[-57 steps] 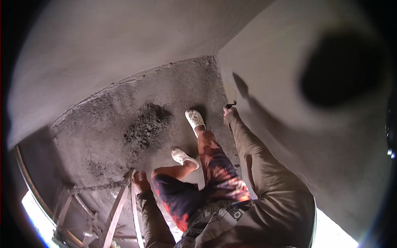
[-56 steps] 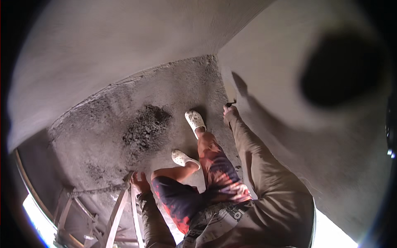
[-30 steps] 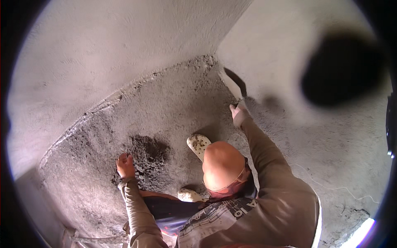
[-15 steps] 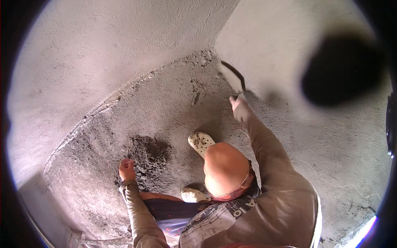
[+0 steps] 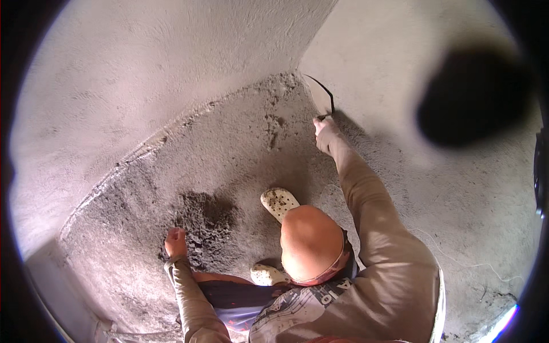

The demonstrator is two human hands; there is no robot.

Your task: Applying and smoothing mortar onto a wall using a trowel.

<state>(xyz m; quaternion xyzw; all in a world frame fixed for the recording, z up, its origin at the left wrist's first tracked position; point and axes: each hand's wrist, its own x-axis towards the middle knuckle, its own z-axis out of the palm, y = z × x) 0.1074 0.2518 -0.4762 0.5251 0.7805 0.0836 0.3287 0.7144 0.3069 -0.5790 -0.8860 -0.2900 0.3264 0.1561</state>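
Note:
My right hand (image 5: 326, 135) reaches far forward, its fingers wrapped round the handle of a trowel (image 5: 318, 96). The trowel's pale blade has a dark curved edge on its right side and lies along the foot of the right wall, its tip close to the corner. My left hand (image 5: 176, 243) is low on the left with its fingers curled in, just left of a heap of dark, crumbly mortar (image 5: 209, 228). Whether anything is inside those fingers is hidden.
Rough grey floor (image 5: 240, 148) meets the left wall (image 5: 148, 63) and the right wall (image 5: 377, 51) at a far corner. My pale, spotted clogs (image 5: 279, 203) stand on it. A thin string (image 5: 457, 258) trails at the right. A dark blurred blot covers the upper right.
My right hand has pushed the trowel forward, farther into the corner, and the blade now shows a thinner dark edge. My left hand stays beside the mortar heap. The view has shifted slightly.

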